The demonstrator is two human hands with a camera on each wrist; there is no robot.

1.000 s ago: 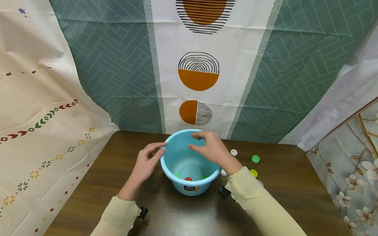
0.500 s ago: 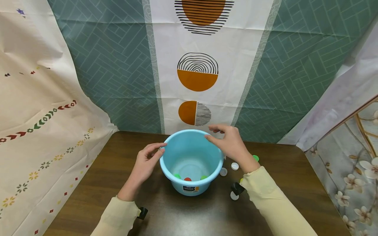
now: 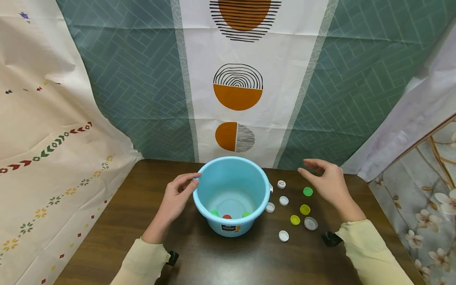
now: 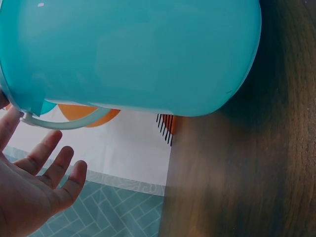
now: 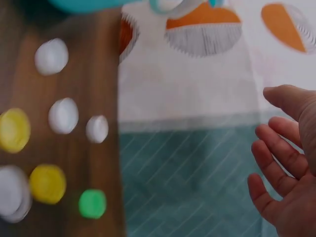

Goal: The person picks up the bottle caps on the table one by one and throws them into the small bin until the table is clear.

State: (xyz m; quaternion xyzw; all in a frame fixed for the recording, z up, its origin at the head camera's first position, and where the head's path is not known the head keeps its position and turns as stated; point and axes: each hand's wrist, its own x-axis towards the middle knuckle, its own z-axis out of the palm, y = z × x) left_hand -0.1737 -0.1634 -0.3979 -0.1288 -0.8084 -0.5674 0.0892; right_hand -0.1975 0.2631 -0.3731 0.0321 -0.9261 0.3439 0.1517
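A light blue plastic bucket [image 3: 228, 229] stands on the table, with green caps and a red cap [image 3: 227, 216] inside on its bottom. My left hand [image 3: 176, 194] pinches the left rim with thumb and forefinger. In the left wrist view the other fingers of that hand [image 4: 37, 187] are spread beside the bucket's pale handle [image 4: 74, 122]. Raised over the table's right side, my right hand [image 3: 327, 184] holds nothing, its fingers relaxed. Nearest beneath it lie a green bottle cap [image 3: 308, 191] and a yellow cap [image 3: 304, 209].
Several white caps, among them one near the front [image 3: 283, 236], lie scattered right of the bucket. A second yellow cap [image 3: 295, 220] and a larger whitish lid [image 3: 310, 223] are there too. Patterned cloth [image 3: 142, 99] hangs behind the brown table [image 3: 221, 265].
My right hand has moved from over the bucket to the right, uncovering the caps on the table. My left hand has stayed at the rim.
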